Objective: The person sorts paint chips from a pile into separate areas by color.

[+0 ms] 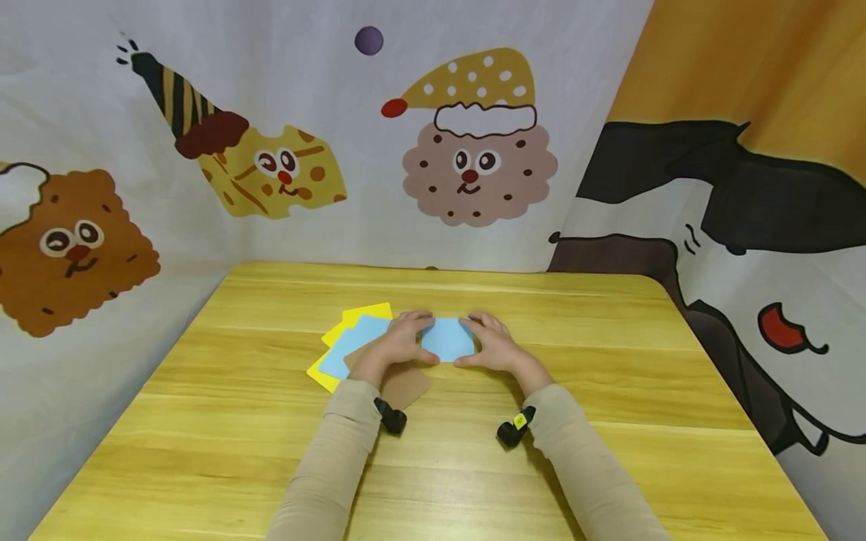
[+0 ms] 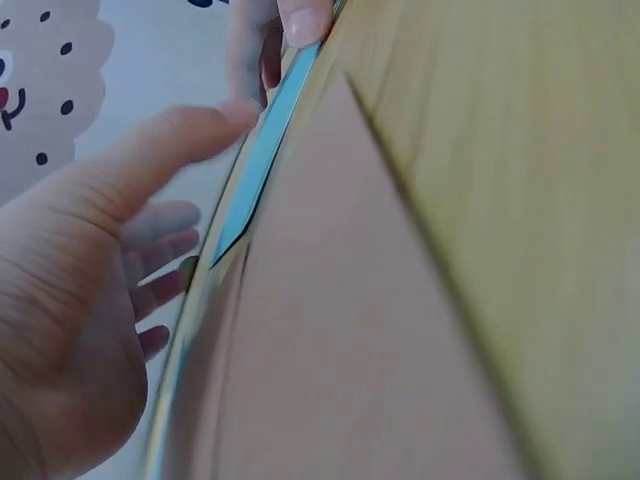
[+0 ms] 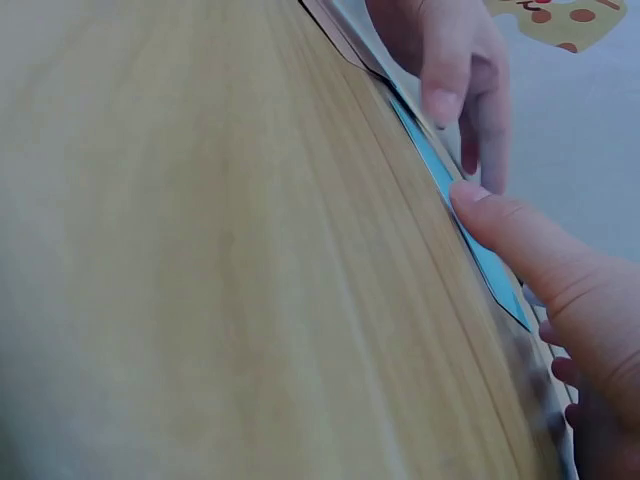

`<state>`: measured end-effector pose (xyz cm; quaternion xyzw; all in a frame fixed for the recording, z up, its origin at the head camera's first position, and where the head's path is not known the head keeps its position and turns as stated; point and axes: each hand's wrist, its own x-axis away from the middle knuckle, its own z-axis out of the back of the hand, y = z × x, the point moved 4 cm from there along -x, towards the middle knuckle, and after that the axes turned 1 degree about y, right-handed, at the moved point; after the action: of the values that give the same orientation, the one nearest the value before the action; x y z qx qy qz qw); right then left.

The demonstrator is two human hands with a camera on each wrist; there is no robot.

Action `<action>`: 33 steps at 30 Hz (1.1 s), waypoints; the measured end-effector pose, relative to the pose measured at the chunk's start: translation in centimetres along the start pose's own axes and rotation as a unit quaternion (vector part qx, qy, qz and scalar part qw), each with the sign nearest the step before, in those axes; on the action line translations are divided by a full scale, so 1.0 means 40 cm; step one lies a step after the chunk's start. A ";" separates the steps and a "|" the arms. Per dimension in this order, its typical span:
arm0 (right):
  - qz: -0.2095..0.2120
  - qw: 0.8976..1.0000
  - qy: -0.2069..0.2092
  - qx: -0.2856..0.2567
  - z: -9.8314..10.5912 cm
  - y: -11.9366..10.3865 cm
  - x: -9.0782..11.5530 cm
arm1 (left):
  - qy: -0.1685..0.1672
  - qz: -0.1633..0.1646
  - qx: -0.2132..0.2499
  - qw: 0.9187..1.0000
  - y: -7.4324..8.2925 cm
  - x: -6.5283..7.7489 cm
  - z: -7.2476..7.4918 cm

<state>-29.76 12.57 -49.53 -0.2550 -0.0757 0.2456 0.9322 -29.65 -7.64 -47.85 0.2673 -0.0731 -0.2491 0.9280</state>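
A small light-blue card (image 1: 447, 340) lies flat on the wooden table between both hands. My left hand (image 1: 404, 338) spans its left side, thumb at the near corner and fingers at the far one. The right hand (image 1: 498, 344) holds the opposite side the same way. In the right wrist view, the right thumb (image 3: 500, 215) lies at the edge of the blue card (image 3: 440, 170). Under and beside my left wrist are overlapping cards: a brown card (image 1: 406, 387), a larger blue card (image 1: 345, 349) and yellow cards (image 1: 367, 310), partly hidden by the hand.
The wooden table (image 1: 609, 451) extends around the cards. Behind it hangs a white curtain (image 1: 304, 45) with cartoon prints. Black wrist devices are strapped at the left cuff (image 1: 391, 418) and the right cuff (image 1: 516, 428).
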 end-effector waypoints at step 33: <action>0.165 0.986 0.020 0.013 -0.015 -0.166 -0.034 | 0.129 0.046 0.031 0.990 -0.079 0.235 0.116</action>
<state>-28.01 6.65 -46.66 -0.2567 -0.0104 0.3914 0.8837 -24.10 -16.81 -45.59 0.3225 0.0267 -0.1670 0.9313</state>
